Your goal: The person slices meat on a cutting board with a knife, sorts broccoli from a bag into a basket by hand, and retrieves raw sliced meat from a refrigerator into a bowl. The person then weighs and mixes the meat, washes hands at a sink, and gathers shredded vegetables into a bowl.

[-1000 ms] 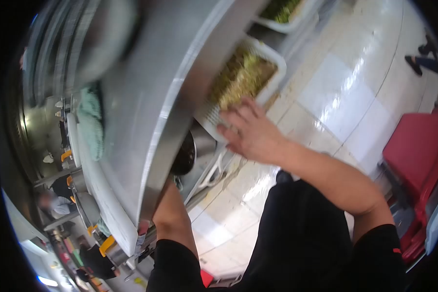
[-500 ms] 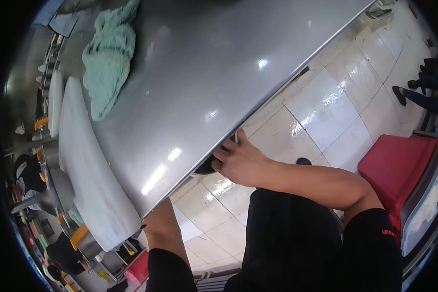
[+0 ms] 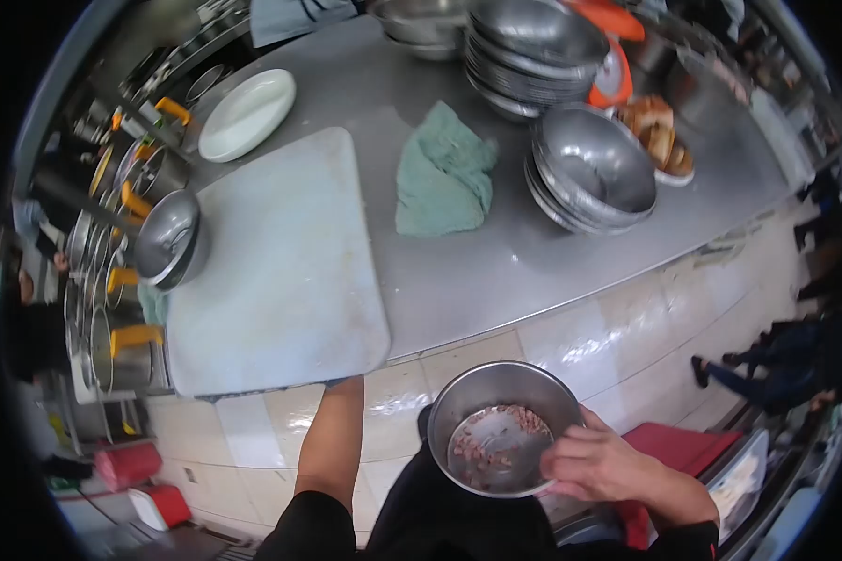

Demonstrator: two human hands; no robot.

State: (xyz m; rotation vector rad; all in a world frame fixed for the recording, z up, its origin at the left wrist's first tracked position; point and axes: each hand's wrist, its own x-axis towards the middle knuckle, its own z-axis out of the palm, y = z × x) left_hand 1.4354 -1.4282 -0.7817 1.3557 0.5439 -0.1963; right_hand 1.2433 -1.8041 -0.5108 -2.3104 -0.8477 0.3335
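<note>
In my right hand is a round steel bowl, gripped by its right rim in front of the table. Small pinkish chopped bits lie scattered over its bottom. My left forearm reaches under the front edge of the table by the cutting board, so that hand's fingers are hidden. A large white cutting board lies above it, its near edge at the table's front. To its right rests a crumpled green cloth.
Stacked steel bowls stand on the metal table, beside an orange scale. A white oval plate lies behind the board. Pots with yellow handles line the left. A red lid is at the lower right. People stand at far right.
The right hand has come out from beneath the table edge and now holds the steel bowl. My view has swung, bringing the stacked bowls and whole board into sight. The left hand stays hidden.
</note>
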